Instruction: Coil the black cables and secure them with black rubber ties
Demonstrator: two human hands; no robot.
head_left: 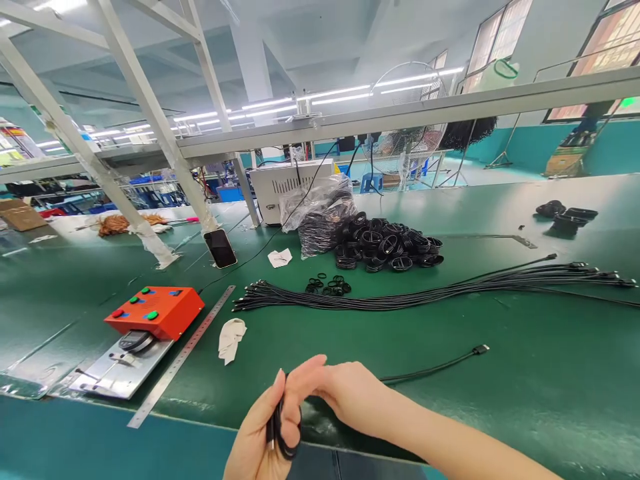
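Note:
Near the table's front edge, my left hand pinches a coiled part of a black cable. My right hand crosses over it, fingers closed on the same coil. The cable's free end with its plug lies on the green table to the right. Further back, a long bundle of straight black cables stretches across the table. Behind it sits a heap of coiled black cables and several small black rings.
An orange box with coloured buttons on a metal plate stands at the left, with a steel ruler beside it. A white rag, a phone, a plastic bag of cables and a white machine lie behind.

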